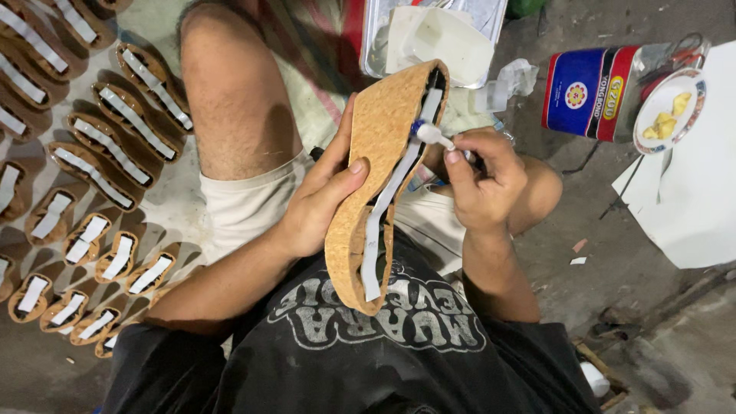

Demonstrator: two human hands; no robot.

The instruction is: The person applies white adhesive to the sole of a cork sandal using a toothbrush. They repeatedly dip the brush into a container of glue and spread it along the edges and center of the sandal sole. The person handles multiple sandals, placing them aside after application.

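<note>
My left hand grips a cork-covered wedge shoe sole from its left side, held on edge above my lap. A white strip runs along the sole's inner face. My right hand holds a small brush with a white, glue-laden tip against the upper part of that strip. My bare knee rises at the upper left and I sit on the floor in a dark printed shirt.
Several cork soles with white strips lie in rows on the floor at the left. A metal tray holding a white tub sits beyond the sole. A blue-and-red tin, a small plate and white sheets lie at the right.
</note>
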